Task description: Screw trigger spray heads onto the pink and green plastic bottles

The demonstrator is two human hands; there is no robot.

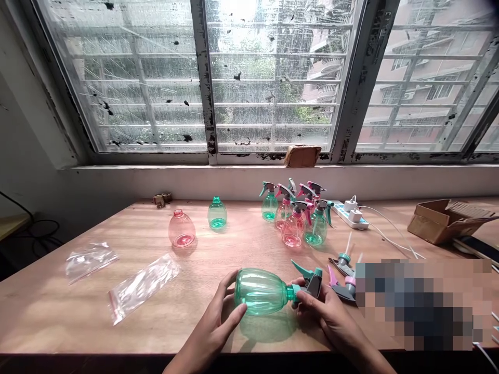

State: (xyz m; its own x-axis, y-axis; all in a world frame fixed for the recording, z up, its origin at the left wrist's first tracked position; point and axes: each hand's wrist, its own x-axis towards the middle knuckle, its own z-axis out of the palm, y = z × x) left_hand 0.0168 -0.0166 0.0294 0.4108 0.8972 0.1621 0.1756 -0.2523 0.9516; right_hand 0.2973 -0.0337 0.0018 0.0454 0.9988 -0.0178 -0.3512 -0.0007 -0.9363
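Observation:
A clear green spray bottle (262, 291) lies on its side just above the wooden table (78, 306), near the front edge. My left hand (218, 322) wraps its fingers round the bottle's base. My right hand (325, 314) grips the green and grey trigger head (310, 280) at the bottle's neck. Two loose trigger heads (343, 272), one pink and one green, lie just right of my right hand.
A cluster of several finished pink and green spray bottles (296, 215) stands at mid-table. An open pink bottle (181, 228) and an open green bottle (217, 213) stand to the left. Two plastic bags (142, 285) lie front left. A power strip (351, 214) and cardboard box (440, 221) sit right.

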